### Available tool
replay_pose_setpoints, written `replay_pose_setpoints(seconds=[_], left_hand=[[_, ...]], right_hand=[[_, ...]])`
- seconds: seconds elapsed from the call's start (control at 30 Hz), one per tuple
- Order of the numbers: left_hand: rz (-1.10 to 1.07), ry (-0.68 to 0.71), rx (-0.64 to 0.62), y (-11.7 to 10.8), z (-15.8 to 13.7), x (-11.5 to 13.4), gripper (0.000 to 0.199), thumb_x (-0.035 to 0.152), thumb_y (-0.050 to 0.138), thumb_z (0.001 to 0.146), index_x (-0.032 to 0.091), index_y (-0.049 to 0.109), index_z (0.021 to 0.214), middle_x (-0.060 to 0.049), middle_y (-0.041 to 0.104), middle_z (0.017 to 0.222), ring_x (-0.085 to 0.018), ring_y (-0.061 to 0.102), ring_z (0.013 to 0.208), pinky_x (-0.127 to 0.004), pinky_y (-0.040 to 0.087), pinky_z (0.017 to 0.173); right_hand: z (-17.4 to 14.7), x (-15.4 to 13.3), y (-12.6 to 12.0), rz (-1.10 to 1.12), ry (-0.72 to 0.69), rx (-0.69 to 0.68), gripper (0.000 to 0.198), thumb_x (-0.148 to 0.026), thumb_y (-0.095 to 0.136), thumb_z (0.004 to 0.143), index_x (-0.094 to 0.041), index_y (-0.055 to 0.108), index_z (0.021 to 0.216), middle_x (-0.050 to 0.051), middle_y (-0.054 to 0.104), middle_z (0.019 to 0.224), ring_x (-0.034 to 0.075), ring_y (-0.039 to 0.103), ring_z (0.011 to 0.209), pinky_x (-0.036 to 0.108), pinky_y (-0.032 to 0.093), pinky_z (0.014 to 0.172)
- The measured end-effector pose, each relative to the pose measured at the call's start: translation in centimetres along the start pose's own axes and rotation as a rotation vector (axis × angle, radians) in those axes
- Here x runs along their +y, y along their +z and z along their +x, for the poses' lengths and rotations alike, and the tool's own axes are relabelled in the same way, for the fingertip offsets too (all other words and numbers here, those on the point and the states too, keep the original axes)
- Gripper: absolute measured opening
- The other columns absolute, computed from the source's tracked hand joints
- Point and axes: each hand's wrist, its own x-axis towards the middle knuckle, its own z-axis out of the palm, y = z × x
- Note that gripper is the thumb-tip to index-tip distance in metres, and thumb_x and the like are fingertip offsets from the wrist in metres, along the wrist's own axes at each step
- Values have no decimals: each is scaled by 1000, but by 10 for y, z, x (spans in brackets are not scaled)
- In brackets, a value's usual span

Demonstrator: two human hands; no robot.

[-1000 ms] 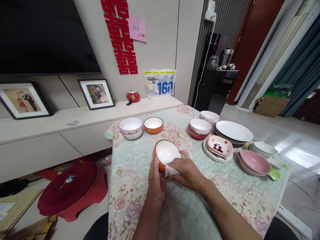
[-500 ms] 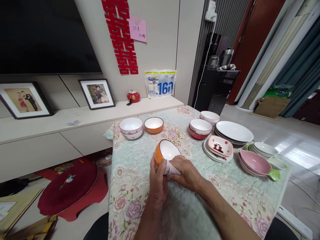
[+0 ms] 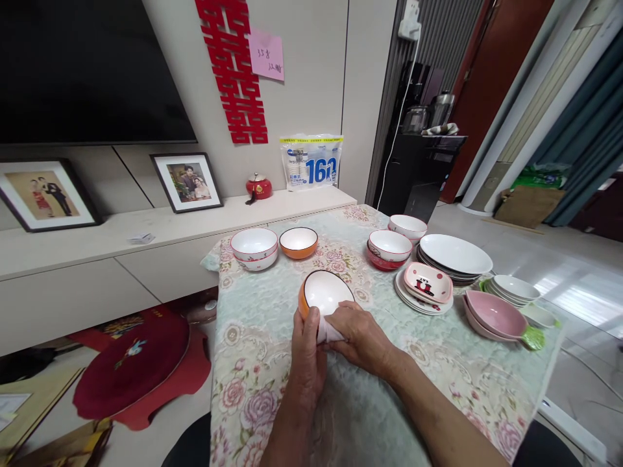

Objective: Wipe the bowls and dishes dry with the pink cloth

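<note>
An orange bowl [image 3: 327, 290] with a white inside and dark rim is held up over the table, tilted so its opening faces away and up. My left hand [image 3: 306, 344] grips its left side, thumb near the rim. My right hand [image 3: 360, 334] is closed on a pale cloth [image 3: 329, 329], which it presses over the near edge of the bowl. The fingertips under the cloth are hidden. Beyond the held bowl, another orange bowl [image 3: 298, 243] stands upright beside a stack of white bowls with red rims [image 3: 254, 244].
To the right stand stacked red-rimmed bowls [image 3: 389, 246], large white plates [image 3: 456, 254], a cat-patterned square dish [image 3: 428, 283] on small plates, pink leaf-shaped dishes [image 3: 496, 316] and small green-white bowls [image 3: 516, 288]. A floral tablecloth [image 3: 257, 383] covers the table. A red stool [image 3: 136, 363] sits at the left.
The held bowl has turned slightly, its opening now facing me more. My right hand and the cloth have shifted a little left along its near edge.
</note>
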Motion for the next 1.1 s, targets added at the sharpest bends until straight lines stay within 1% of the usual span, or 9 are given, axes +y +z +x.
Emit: replay_pose_setpoints(seconds=[0.1,0.2,0.4,0.6,0.7,0.8,0.87,0.97,1.1], left_hand=[[36,43,53,0,-1,1,49,44,80,72,20,62,111,-2,71,100,-15,65,76,-26,50,69],[99,31,49,1,-2,4,53,45,79,72,20,61,115,-2,71,97,-17,66,77,-26,49,65],[196,-15,-121,1,-5,3,63,42,79,73,18,59,127,-11,70,120,-28,66,110,-34,52,89],[209,-75,-225,4,-12,-3,64,40,76,76,16,56,132,-15,64,136,-33,56,130,-44,43,109],[196,11,-149,3,-10,-13,72,38,81,69,15,54,132,-16,62,138,-33,56,131,-43,42,111],[224,92,-91,1,-6,-22,79,37,83,63,17,52,133,-16,64,135,-33,58,128,-43,45,108],[249,129,-57,0,-5,-24,79,37,82,64,18,51,134,-15,65,134,-33,59,127,-42,46,107],[268,150,-41,-2,-4,-22,81,37,82,65,18,49,137,-15,64,135,-32,58,129,-40,47,107],[266,86,-96,-3,-3,-17,75,40,80,70,16,52,135,-15,62,139,-32,56,132,-40,45,108]], right_hand=[[2,-6,-13,121,13,-68,14,-33,58,96,-21,62,92,2,67,87,19,58,83,32,42,85],[1,-10,-27,289,25,-95,21,-28,43,102,-19,62,98,3,65,90,18,56,82,30,44,81],[0,2,-19,439,19,39,29,-5,44,91,-21,68,94,1,64,92,15,62,86,26,47,80],[0,16,-5,84,-84,276,21,-9,48,93,-20,63,86,4,64,86,17,58,82,26,47,74],[-2,20,-5,-173,40,278,24,-6,45,91,-19,65,90,8,65,91,20,58,87,29,45,76],[-2,19,-6,-235,226,181,25,-1,48,82,-18,66,88,7,65,87,20,57,82,27,42,71],[-2,16,-6,-132,286,95,24,0,51,76,-18,65,81,3,63,79,17,55,73,25,39,67],[-1,11,-8,156,265,10,21,-2,52,75,-18,65,76,-1,63,75,13,55,69,23,39,66],[1,4,-9,568,286,83,16,-10,55,80,-19,67,85,-2,64,77,13,57,69,21,43,63]])
